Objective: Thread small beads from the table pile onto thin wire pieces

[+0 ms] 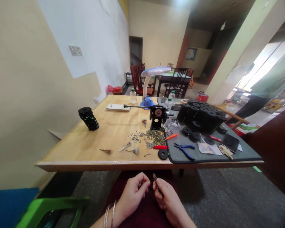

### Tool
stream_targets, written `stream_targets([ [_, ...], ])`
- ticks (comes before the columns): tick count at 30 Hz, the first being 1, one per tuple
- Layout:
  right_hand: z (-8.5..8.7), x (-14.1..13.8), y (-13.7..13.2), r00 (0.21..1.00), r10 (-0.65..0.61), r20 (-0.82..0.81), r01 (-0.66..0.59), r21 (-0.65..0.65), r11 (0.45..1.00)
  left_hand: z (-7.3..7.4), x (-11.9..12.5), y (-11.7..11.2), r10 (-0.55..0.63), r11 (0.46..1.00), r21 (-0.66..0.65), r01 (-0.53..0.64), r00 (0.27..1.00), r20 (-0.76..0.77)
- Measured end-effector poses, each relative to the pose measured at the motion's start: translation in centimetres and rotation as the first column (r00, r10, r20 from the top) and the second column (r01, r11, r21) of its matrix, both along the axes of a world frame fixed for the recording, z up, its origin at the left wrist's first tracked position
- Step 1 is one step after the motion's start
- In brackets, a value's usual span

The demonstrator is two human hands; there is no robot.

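In front of the table edge, low in the head view, my left hand (136, 193) is closed, thumb and forefinger pinched together. Whatever it may hold is hidden or too small to make out. Close beside it, my right hand (166, 195) grips a slim pointed metal tool (155, 178), its tip pointing up and toward the left hand. The hands are apart. On the table beyond them lie small feathered pieces (134, 151), a white-handled brush-like piece (125, 146), a red-tipped one (106, 151) and a spread of small dark and gold pieces (155, 138).
A black clamp-like machine with a rod (156, 117) stands mid-table near a lamp (147, 102). Left is a black foam stack (88, 118). On the grey mat (174, 155) lie blue pliers (185, 150) and several foam rolls (199, 115). A green chair (49, 205) stands lower left; a person (266, 82) is at right.
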State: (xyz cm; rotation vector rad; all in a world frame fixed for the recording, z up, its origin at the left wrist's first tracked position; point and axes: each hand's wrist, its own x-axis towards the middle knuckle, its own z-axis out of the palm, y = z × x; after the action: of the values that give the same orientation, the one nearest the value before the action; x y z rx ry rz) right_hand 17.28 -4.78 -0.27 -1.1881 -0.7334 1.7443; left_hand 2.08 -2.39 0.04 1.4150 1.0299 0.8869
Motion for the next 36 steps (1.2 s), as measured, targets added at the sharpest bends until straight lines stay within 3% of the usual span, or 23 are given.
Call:
stream_targets([
  [5, -0.6, 0.2, 0.1, 0.998, -0.003, 0.061, 0.001, 0.023, 1.0, 0.0, 0.0, 0.1, 0.016, 0.999, -0.047, -0.015, 0.999, 0.03],
  [7, -0.6, 0.9, 0.2, 0.983, -0.054, 0.174, 0.035, 0.108, 0.994, -0.1, 0.0, 0.3, 0.03, 0.995, -0.094, -0.024, 0.997, 0.065],
  [9, -0.3, 2.1, 0.5, 0.917, -0.177, 0.358, 0.076, 0.277, 0.958, -0.3, -0.2, 0.6, 0.046, 0.988, -0.151, -0.03, 0.993, 0.104],
  [11, 0.3, 3.8, 1.1, 0.763, -0.335, 0.553, 0.063, 0.452, 0.89, -0.5, -0.3, 0.8, 0.065, 0.978, -0.203, -0.036, 0.989, 0.135],
  [13, 0.9, 5.7, 2.1, 0.547, -0.449, 0.706, 0.012, 0.53, 0.848, -0.6, -0.5, 1.0, 0.087, 0.969, -0.241, -0.048, 0.985, 0.152],
  [16, 1.4, 8.2, 4.1, 0.177, -0.52, 0.836, -0.111, 0.542, 0.833, -0.4, -0.6, 1.1, 0.116, 0.961, -0.266, -0.068, 0.979, 0.169],
  [19, 1.1, 9.4, 6.3, -0.133, -0.506, 0.852, -0.254, 0.464, 0.849, 0.0, -0.7, 1.0, 0.147, 0.958, -0.272, -0.097, 0.974, 0.171],
  [20, 1.0, 9.5, 7.1, -0.211, -0.501, 0.839, -0.287, 0.437, 0.852, 0.1, -0.7, 1.0, 0.165, 0.954, -0.277, -0.112, 0.971, 0.175],
  [22, 0.8, 9.5, 8.4, -0.259, -0.504, 0.824, -0.31, 0.423, 0.851, 0.4, -0.9, 1.0, 0.226, 0.942, -0.296, -0.16, 0.953, 0.203],
  [28, 1.5, 10.4, 10.7, -0.25, -0.536, 0.807, -0.389, 0.423, 0.818, 1.1, -2.3, 1.5, 0.472, 0.864, -0.341, -0.369, 0.829, 0.299],
  [30, 2.1, 10.1, 10.2, -0.191, -0.58, 0.792, -0.424, 0.466, 0.776, 1.1, -2.7, 1.5, 0.529, 0.833, -0.377, -0.405, 0.785, 0.323],
  [32, 2.8, 8.6, 8.9, -0.026, -0.647, 0.762, -0.447, 0.57, 0.69, 1.0, -2.9, 1.3, 0.555, 0.814, -0.415, -0.407, 0.756, 0.347],
  [34, 3.4, 5.9, 7.1, 0.23, -0.654, 0.72, -0.399, 0.683, 0.611, 0.9, -2.8, 1.1, 0.557, 0.813, -0.425, -0.398, 0.745, 0.367],
  [36, 3.6, 2.4, 5.5, 0.533, -0.478, 0.699, -0.355, 0.697, 0.623, 0.9, -2.6, 0.9, 0.546, 0.823, -0.411, -0.392, 0.745, 0.384],
])
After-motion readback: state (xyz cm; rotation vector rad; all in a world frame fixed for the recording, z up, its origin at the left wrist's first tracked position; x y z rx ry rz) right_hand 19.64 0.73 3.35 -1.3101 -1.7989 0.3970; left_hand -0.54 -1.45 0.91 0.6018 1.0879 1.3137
